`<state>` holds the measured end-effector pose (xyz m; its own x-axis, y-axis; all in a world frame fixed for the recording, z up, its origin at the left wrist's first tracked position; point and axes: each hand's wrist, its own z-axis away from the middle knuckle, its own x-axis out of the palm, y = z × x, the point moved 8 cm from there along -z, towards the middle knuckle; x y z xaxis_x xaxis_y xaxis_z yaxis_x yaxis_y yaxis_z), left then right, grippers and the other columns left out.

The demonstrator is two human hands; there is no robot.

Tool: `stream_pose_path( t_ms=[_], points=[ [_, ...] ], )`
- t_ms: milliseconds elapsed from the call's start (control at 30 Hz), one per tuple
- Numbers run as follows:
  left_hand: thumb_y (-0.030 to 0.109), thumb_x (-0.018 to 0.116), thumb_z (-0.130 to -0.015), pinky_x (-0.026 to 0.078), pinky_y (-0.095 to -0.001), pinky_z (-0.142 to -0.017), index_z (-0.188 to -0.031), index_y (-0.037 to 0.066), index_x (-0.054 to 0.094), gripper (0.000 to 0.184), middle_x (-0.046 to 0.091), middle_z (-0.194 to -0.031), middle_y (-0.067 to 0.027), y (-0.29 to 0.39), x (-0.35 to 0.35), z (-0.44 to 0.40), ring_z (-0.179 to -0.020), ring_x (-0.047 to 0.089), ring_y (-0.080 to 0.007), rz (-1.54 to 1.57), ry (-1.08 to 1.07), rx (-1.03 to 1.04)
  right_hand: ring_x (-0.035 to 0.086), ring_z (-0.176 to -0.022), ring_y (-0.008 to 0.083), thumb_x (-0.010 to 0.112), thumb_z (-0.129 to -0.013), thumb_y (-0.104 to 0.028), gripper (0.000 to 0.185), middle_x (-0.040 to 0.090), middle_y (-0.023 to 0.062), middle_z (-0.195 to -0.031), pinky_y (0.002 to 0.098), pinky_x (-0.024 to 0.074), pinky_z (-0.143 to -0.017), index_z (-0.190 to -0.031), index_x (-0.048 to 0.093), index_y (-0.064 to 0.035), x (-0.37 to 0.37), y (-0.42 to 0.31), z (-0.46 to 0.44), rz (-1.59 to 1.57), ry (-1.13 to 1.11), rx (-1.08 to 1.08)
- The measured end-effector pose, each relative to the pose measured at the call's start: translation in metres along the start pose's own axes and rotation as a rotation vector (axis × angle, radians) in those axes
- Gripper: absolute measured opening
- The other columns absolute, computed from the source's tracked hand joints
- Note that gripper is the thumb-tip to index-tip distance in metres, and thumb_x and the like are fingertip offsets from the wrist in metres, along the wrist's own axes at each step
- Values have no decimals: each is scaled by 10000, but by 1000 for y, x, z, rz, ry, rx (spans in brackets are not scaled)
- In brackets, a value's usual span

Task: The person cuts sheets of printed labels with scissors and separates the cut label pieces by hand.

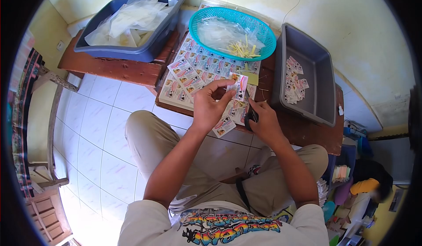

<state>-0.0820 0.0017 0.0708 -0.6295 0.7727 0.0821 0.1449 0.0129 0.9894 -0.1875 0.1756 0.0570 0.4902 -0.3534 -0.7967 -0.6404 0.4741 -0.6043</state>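
Observation:
Between the thumb and fingers of my left hand [214, 103] is a small printed label [238, 86], held upright over the table's near edge. My right hand [266, 120] grips black-handled scissors [251, 115], their blades close to the label's right side. Whether the blades touch the paper I cannot tell. Printed label sheets [206, 63] cover the table under and beyond my hands. A cut strip of labels [187, 75] lies loose on top of them, left of my left hand. Another label piece [225, 127] hangs at the front edge below my hands.
A teal basket [193, 29] holds clear plastic bags and yellow strips. To the right, a grey tub [323, 78] contains cut labels [295, 81]. A blue tub [151, 52] with translucent sheets stands on the left bench [88, 59]. Another person [369, 184] is at the far right.

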Motion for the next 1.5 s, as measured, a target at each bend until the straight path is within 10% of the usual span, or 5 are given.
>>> stream_pose_path(
  t_ms=[1000,1267,1500],
  points=[
    [-13,733,-965,540,-226,-774,-1221,-15,726,256,762,-994,-50,-1,4,-2,-887,667,-54,-53,-71,5,691,-1092,380,760,-882,-245,691,543,178,-1300,502,587,-895,-1515,523,-100,4,-15,-10,408,-166,107],
    [-20,689,-944,556,-266,-742,-1170,18,756,239,779,-939,-79,3,5,-6,-829,702,-86,-96,-150,17,761,-891,265,731,-941,-123,293,757,190,-995,367,595,-825,-1207,744,-3,-50,-34,-23,-448,245,-85],
    [-28,687,-964,551,-254,-805,-1194,4,738,237,762,-1057,-70,15,17,-2,-911,683,-82,-182,-246,72,773,-828,170,746,-931,-88,283,786,145,-959,318,607,-749,-1202,751,-8,-46,-32,-27,-523,157,-2]
  ],
)
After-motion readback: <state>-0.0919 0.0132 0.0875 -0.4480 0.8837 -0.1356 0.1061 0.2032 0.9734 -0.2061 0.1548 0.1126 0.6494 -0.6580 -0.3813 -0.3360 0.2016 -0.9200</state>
